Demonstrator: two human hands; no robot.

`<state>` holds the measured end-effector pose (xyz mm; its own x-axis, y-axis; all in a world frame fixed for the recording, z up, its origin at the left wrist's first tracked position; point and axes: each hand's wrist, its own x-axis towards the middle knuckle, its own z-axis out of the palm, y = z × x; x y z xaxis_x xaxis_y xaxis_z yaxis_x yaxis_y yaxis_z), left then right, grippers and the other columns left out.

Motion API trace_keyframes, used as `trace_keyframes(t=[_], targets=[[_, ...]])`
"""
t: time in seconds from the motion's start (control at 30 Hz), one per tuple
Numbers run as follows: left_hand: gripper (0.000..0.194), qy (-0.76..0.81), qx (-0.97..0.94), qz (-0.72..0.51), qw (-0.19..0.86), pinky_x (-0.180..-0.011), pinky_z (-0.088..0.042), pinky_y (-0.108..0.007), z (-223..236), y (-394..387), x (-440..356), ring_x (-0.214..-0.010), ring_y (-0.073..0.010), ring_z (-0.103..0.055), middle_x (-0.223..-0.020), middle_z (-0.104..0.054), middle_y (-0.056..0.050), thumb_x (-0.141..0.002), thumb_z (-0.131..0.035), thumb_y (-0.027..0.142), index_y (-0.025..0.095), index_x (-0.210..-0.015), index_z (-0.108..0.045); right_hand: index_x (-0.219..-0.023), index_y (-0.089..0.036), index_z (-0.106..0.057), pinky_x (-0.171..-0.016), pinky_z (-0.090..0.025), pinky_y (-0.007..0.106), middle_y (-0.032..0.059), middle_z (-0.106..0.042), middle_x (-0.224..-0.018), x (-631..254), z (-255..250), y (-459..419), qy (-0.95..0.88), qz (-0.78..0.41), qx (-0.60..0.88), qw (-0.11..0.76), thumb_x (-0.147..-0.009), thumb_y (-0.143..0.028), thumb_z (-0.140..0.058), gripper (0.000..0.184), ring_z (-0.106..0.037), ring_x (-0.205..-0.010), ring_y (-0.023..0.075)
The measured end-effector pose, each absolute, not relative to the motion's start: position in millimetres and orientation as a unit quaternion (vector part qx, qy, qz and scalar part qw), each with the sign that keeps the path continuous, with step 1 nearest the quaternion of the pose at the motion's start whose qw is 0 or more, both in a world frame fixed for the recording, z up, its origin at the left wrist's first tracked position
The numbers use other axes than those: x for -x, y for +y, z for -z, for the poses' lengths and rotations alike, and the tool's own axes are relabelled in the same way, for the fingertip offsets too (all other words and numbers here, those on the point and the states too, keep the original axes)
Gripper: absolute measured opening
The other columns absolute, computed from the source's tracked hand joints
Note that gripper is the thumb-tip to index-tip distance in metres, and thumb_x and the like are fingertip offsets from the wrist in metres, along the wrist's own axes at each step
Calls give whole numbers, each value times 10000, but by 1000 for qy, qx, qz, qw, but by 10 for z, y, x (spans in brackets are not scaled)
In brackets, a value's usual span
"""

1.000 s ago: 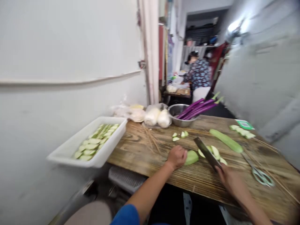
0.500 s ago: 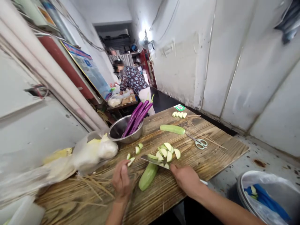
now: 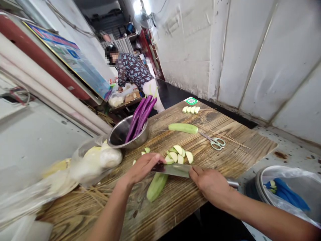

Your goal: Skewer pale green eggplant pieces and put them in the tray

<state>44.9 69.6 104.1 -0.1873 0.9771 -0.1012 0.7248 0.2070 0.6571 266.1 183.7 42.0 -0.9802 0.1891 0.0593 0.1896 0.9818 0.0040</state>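
My right hand (image 3: 212, 184) is closed round the handle of a kitchen knife (image 3: 175, 169), whose broad blade points left across the table. Below the blade lies a thick piece of pale green zucchini (image 3: 156, 187), its upper end hidden behind the steel. My left hand (image 3: 146, 164) reaches over from the left, fingers stretched out at the knife's tip and beside the cut slices; part of its fingers is hidden. Half-round zucchini slices (image 3: 178, 154) lie heaped just beyond the blade. A few more pieces (image 3: 147, 150) lie behind my left hand.
Purple eggplants (image 3: 140, 117) stand in a steel bowl (image 3: 117, 138). Beyond the slices are another zucchini length (image 3: 183, 128), scissors (image 3: 217, 143), thin skewers (image 3: 225, 135) and skewered slices (image 3: 191, 109). A lined bin (image 3: 260, 182) stands right. Another person (image 3: 135, 68) bends over a far table.
My left hand has moved right and forward, from beside the stray pieces to the knife's tip. The knife is still in my right hand. The whole view has shifted somewhat.
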Motion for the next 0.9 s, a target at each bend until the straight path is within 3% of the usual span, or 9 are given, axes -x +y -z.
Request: trace_keyframes(t=[0.17, 0.33, 0.57, 0.73, 0.9], targets=[[511, 716, -593, -262, 260, -811, -441, -301, -1025, 938, -436, -865, -181, -585, -959, -658, -50, -894, -255, 463, 181, -888, -681, -1031, -119, -568, -543, -443, 266, 113, -644, -899, -2665, -468, 2020, -993, 10, 113, 42, -774, -29, -463, 292, -619, -653, 181], [530, 715, -590, -249, 282, -770, -453, -290, -949, 1126, -426, -790, -169, -599, -872, -679, -36, -894, -251, 476, 181, -890, -691, -1044, -118, -563, -548, -445, 270, 107, -641, -861, -2669, -469, 2107, -993, 7, 112, 47, -797, -53, -462, 274, -613, -658, 182], [529, 732, -557, -271, 284, -922, -404, -358, -982, 1056, -298, -968, -202, -583, -1021, -671, -38, -880, -262, 501, 195, -945, -688, -1109, -83, -545, -594, -498, 297, 149, -637, -1002, -2818, -274, 2100, -993, 18, 47, 103, -788, -82, -479, 328, -624, -702, 184], [487, 780, -459, -406, 126, -898, -436, -380, -824, 505, -285, -992, -212, -577, -1087, -640, -68, -885, -289, 468, 164, -1001, -650, -1153, -104, -536, -750, -492, 302, 158, -588, -1166, -3103, 52, 2204, -969, 36, 103, 222, -870, -124, -410, 310, -601, -942, 203], [325, 798, -466, -383, -1, -965, -392, -430, -273, 34, -562, -1086, -227, -529, -1115, -617, -65, -850, -428, 384, 187, -1004, -635, -1103, -136, -565, -642, -473, 267, 126, -608, -1139, -3112, 63, 2337, -941, 58, 274, 190, -886, -161, -395, 277, -634, -753, 177]])
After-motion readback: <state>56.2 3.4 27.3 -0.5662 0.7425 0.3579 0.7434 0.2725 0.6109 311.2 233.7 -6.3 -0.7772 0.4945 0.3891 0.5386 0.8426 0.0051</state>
